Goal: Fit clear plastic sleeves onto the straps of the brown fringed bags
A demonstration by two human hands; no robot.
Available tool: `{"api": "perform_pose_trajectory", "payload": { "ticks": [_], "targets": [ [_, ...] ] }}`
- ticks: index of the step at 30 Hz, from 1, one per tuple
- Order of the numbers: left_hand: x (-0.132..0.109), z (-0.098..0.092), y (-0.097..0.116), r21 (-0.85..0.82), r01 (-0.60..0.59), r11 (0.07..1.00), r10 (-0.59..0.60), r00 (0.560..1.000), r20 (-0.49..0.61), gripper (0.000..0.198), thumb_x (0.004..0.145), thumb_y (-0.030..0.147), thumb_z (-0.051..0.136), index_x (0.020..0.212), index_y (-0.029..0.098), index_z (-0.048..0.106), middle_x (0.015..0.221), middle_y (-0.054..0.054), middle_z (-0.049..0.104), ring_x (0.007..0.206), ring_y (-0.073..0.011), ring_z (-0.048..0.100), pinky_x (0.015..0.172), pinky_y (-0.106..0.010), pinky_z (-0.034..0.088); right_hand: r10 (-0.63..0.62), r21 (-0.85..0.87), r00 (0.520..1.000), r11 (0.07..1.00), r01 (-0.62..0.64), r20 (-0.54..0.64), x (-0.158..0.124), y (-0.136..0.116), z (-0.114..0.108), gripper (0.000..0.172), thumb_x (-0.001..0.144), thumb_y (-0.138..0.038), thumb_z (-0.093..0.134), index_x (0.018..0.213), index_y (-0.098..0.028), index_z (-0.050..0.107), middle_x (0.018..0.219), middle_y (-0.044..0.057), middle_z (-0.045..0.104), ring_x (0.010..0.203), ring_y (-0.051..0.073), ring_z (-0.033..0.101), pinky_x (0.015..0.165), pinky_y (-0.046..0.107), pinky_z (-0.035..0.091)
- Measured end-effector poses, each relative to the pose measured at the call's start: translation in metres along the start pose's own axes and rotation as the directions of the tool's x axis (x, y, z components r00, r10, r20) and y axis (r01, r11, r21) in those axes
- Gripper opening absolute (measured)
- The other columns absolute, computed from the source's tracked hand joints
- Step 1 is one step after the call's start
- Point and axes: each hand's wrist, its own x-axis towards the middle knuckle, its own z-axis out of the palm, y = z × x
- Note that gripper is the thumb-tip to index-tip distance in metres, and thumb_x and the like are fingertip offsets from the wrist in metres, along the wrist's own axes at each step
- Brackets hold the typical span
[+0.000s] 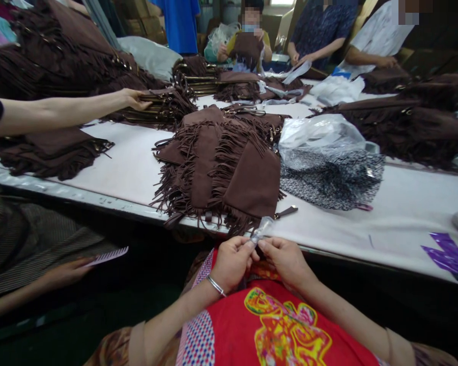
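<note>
My left hand (pixel 234 262) and my right hand (pixel 284 259) meet just off the table's front edge, above a red apron (pixel 236 325). Both pinch a small piece of clear plastic (pixel 264 227) that sticks up between the fingertips. What else the fingers may cover is hidden. Right behind them, brown fringed bags (pixel 252 183) lie heaped at the edge of the table, with a strap end and metal clasp (pixel 286 212) poking out on the right.
The white-covered table (pixel 125 168) carries stacked fringed bags (pixel 53 147) at left and a black-and-white knit item with clear plastic (pixel 328 173) at right. A co-worker's arm (pixel 68 109) reaches in from the left; another hand holds a comb (pixel 109 255). Several people stand opposite.
</note>
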Motion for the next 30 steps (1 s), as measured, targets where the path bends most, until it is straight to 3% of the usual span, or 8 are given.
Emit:
{"api": "perform_pose_trajectory", "payload": {
  "ticks": [6, 11, 13, 16, 19, 21, 25, 30],
  "targets": [
    [0.002, -0.005, -0.002, -0.306, 0.115, 0.945, -0.076, 0.988, 0.135, 0.028, 0.076, 0.038, 0.069, 0.081, 0.013, 0.058, 0.059, 0.004, 0.057, 0.039, -0.0024, 0.037, 0.04, -0.016, 0.03, -0.025, 0.16, 0.984, 0.987, -0.003, 0.176, 0.006, 0.0, -0.002, 0.033, 0.066, -0.044, 0.075, 0.062, -0.013, 0.063, 0.05, -0.003, 0.053, 0.044, 0.005, 0.033, 0.043, 0.02, 0.025],
    [0.007, -0.008, -0.007, -0.446, 0.179, 0.877, -0.094, 0.974, 0.206, 0.026, 0.077, 0.034, 0.07, 0.08, 0.012, 0.056, 0.059, 0.005, 0.054, 0.04, -0.0008, 0.032, 0.04, -0.015, 0.029, -0.016, 0.244, 0.944, 0.967, -0.068, 0.329, 0.013, 0.005, -0.003, 0.033, 0.071, -0.043, 0.073, 0.065, -0.011, 0.065, 0.06, 0.001, 0.059, 0.046, 0.005, 0.032, 0.044, 0.019, 0.028],
    [0.008, -0.009, -0.009, -0.475, 0.205, 0.855, -0.109, 0.969, 0.222, 0.024, 0.077, 0.032, 0.07, 0.08, 0.012, 0.056, 0.059, 0.005, 0.053, 0.04, -0.0007, 0.03, 0.04, -0.014, 0.029, -0.006, 0.201, 0.952, 0.978, -0.059, 0.306, 0.014, 0.004, -0.002, 0.034, 0.07, -0.044, 0.073, 0.065, -0.012, 0.065, 0.054, -0.002, 0.054, 0.045, 0.004, 0.03, 0.043, 0.019, 0.026],
    [0.009, -0.01, -0.009, -0.492, 0.229, 0.84, -0.127, 0.964, 0.232, 0.023, 0.077, 0.031, 0.07, 0.081, 0.012, 0.057, 0.059, 0.004, 0.053, 0.041, -0.0012, 0.03, 0.04, -0.014, 0.029, -0.063, 0.024, 0.987, 0.998, 0.06, 0.145, 0.014, -0.002, -0.001, 0.032, 0.068, -0.044, 0.073, 0.066, -0.013, 0.067, 0.047, -0.005, 0.047, 0.044, 0.006, 0.032, 0.042, 0.02, 0.023],
    [0.011, -0.009, -0.007, -0.514, 0.248, 0.821, -0.138, 0.96, 0.242, 0.021, 0.078, 0.029, 0.069, 0.083, 0.013, 0.057, 0.058, 0.005, 0.051, 0.04, -0.0013, 0.029, 0.039, -0.014, 0.028, -0.2, -0.162, 0.978, 0.965, 0.207, 0.061, 0.013, -0.009, -0.002, 0.027, 0.069, -0.04, 0.072, 0.07, -0.014, 0.071, 0.057, 0.0, 0.058, 0.053, 0.01, 0.044, 0.047, 0.022, 0.031],
    [0.011, -0.008, -0.004, -0.536, 0.283, 0.795, -0.149, 0.948, 0.28, 0.018, 0.079, 0.027, 0.068, 0.084, 0.013, 0.057, 0.057, 0.005, 0.05, 0.04, -0.0014, 0.028, 0.038, -0.013, 0.027, -0.226, -0.173, 0.972, 0.956, 0.235, 0.072, 0.014, -0.01, -0.003, 0.026, 0.071, -0.04, 0.07, 0.071, -0.013, 0.072, 0.059, 0.0, 0.059, 0.055, 0.011, 0.045, 0.049, 0.023, 0.032],
    [0.011, -0.007, 0.001, -0.574, 0.384, 0.723, -0.152, 0.899, 0.41, 0.014, 0.083, 0.025, 0.064, 0.084, 0.013, 0.056, 0.051, 0.007, 0.044, 0.037, -0.0014, 0.025, 0.038, -0.012, 0.026, -0.22, 0.037, 0.964, 0.975, 0.217, 0.149, 0.02, -0.002, -0.004, 0.028, 0.074, -0.041, 0.07, 0.069, -0.013, 0.068, 0.051, -0.004, 0.051, 0.049, 0.008, 0.039, 0.047, 0.022, 0.028],
    [0.01, -0.006, 0.008, -0.593, 0.504, 0.628, -0.118, 0.814, 0.568, 0.017, 0.089, 0.028, 0.055, 0.081, 0.013, 0.056, 0.048, 0.009, 0.036, 0.034, -0.0008, 0.016, 0.037, -0.013, 0.023, -0.214, 0.375, 0.957, 0.918, 0.129, 0.196, 0.026, 0.004, 0.004, 0.027, 0.066, -0.036, 0.08, 0.068, -0.015, 0.063, 0.06, -0.002, 0.061, 0.054, 0.009, 0.05, 0.053, 0.021, 0.038]
  ]
}}
